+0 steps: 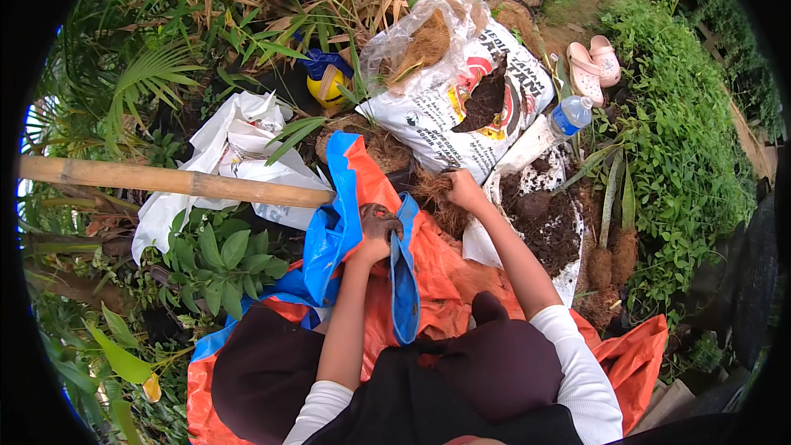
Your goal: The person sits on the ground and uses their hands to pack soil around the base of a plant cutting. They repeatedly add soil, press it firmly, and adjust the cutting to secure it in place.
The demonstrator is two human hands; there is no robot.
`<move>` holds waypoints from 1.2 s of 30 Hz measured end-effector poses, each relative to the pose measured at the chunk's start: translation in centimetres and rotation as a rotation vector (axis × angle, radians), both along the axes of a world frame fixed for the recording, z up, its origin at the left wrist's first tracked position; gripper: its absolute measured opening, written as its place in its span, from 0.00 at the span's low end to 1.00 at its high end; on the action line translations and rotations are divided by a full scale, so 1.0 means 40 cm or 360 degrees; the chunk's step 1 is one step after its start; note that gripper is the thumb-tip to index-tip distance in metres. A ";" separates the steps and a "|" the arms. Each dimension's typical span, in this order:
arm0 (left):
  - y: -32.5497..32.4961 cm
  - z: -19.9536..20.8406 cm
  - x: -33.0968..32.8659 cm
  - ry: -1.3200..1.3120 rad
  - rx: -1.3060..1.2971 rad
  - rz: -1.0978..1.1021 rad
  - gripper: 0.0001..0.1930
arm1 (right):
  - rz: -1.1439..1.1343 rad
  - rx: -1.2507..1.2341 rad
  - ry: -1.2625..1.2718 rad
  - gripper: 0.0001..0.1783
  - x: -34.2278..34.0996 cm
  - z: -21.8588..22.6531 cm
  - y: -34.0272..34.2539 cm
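Observation:
My left hand (376, 234), its fingers dark with soil, is closed on a bunched fold of the orange and blue tarp (437, 280). The tarp spreads beneath me and over my lap. Farther right, my right hand (465, 191) is closed on a tuft of brown coconut fibre (432, 189), just below a printed white sack (412, 120). A torn hole in that sack shows dark potting soil (484, 103). Beside my right forearm, more dark soil (550, 239) lies on an opened white sack (568, 280).
A bamboo pole (173, 181) reaches in from the left. Nearby lie a crumpled white sack (239, 140) and a yellow-and-blue container (328, 86). At right are a plastic bottle (571, 115), pink clogs (587, 74) and plants with fibrous root balls (624, 257). Greenery (684, 156) surrounds the spot.

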State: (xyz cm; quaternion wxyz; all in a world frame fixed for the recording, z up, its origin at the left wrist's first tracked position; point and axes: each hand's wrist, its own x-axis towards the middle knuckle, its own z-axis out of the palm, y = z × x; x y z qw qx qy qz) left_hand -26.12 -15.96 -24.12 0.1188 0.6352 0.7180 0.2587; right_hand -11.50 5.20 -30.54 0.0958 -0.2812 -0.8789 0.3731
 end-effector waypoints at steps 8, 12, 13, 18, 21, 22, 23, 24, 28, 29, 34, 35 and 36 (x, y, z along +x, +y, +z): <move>0.077 -0.041 0.163 0.0110 -0.0144 0.0065 0.09 | -0.0623 -0.0980 0.0651 0.15 0.052 0.096 0.078; 0.101 -0.104 0.261 -0.0051 -0.0098 0.0227 0.15 | -0.0767 -0.1206 0.0903 0.16 0.057 0.174 0.083; 0.100 -0.114 0.270 -0.0139 -0.0201 0.0251 0.16 | -0.0815 -0.1220 0.0938 0.16 0.052 0.195 0.082; 0.091 -0.120 0.218 -0.0538 -0.0152 0.0047 0.20 | -0.0645 -0.1698 0.1462 0.21 0.029 0.270 0.067; 0.111 -0.108 0.142 -0.1102 -0.0135 0.0366 0.18 | -0.0364 -0.1983 0.1723 0.23 -0.003 0.262 0.055; 0.120 -0.104 0.124 -0.1145 -0.0089 0.0494 0.17 | -0.0326 -0.2017 0.1717 0.23 -0.020 0.248 0.043; 0.123 -0.099 0.111 -0.1201 -0.0048 0.0638 0.16 | -0.0150 -0.1712 0.1558 0.25 -0.036 0.230 0.025; 0.137 -0.095 0.115 -0.1993 0.0034 0.0726 0.23 | -0.0089 -0.1404 0.1381 0.26 -0.054 0.207 -0.001; 0.149 -0.065 0.137 -0.3509 0.0078 0.0871 0.35 | 0.0147 -0.1665 0.1416 0.27 -0.050 0.132 -0.096; 0.155 -0.058 0.146 -0.3527 0.0212 0.0791 0.35 | 0.0236 -0.1999 0.1508 0.26 -0.040 0.122 -0.108; 0.181 -0.055 0.165 -0.3788 0.0434 0.0480 0.30 | -0.0250 -0.2788 0.1505 0.26 0.034 0.117 -0.089; 0.186 -0.062 0.164 -0.3815 0.0470 0.0291 0.28 | -0.0543 -0.2739 0.1372 0.26 0.044 0.117 -0.080; 0.191 -0.072 0.163 -0.3809 0.0359 0.0375 0.27 | -0.0455 -0.2458 0.1245 0.28 0.060 0.116 -0.074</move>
